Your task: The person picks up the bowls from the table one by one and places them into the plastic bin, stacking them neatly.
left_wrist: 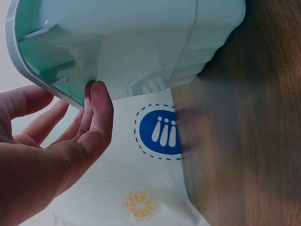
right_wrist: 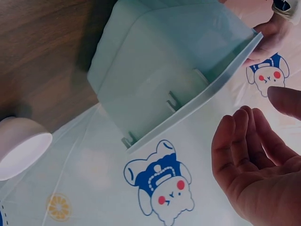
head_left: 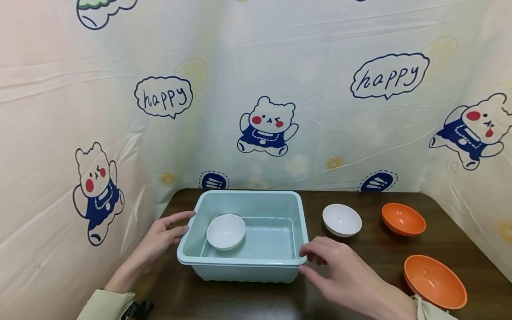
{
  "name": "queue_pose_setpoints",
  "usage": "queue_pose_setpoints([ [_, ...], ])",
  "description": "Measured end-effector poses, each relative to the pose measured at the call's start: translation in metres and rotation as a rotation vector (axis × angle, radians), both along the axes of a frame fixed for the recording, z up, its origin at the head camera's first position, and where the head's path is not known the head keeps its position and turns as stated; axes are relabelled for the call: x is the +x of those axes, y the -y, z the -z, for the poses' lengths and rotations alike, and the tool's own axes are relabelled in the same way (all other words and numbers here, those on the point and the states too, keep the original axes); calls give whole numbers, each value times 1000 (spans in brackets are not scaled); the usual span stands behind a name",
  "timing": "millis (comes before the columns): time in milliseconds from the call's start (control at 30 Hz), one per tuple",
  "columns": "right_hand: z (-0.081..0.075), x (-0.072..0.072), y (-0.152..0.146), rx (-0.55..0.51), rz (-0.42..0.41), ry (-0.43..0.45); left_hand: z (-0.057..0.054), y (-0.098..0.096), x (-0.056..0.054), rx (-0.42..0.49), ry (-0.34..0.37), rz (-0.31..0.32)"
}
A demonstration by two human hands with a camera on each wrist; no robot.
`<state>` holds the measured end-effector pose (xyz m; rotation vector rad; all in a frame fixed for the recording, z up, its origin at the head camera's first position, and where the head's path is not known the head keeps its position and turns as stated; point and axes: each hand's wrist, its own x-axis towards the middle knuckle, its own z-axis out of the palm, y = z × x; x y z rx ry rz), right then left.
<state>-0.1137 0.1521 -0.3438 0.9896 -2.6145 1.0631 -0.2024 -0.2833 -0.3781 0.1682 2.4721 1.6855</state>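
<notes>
A pale blue-green plastic basin (head_left: 256, 272) stands on the dark wooden table, with a white bowl (head_left: 226, 232) inside toward its left. My left hand (head_left: 162, 235) is at the basin's left rim, its fingertips right at the edge. In the left wrist view, the fingers (left_wrist: 99, 106) of that hand reach under the rim against the outer wall, loosely bent. My right hand (head_left: 340, 269) is by the basin's front right corner. The right wrist view shows that hand (right_wrist: 258, 165) a little apart from the rim, thumb spread from loosely bent fingers, nothing held.
Right of the basin are another white bowl (head_left: 342, 220) and an orange bowl (head_left: 404, 219). A second orange bowl (head_left: 435, 282) lies nearer, beyond my right wrist. A printed curtain (head_left: 316, 133) surrounds the back and sides of the table (head_left: 372, 249).
</notes>
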Motion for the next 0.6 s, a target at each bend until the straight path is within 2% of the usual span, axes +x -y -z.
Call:
queue_pose_setpoints([
  [167, 4, 4, -6, 3, 30, 2, -1, 0, 0, -8, -6, 0],
  [333, 7, 7, -13, 17, 53, 60, -3, 0, -1, -11, 6, 1],
  [600, 16, 10, -19, 34, 67, 46, -4, 0, 1, -14, 26, -10],
])
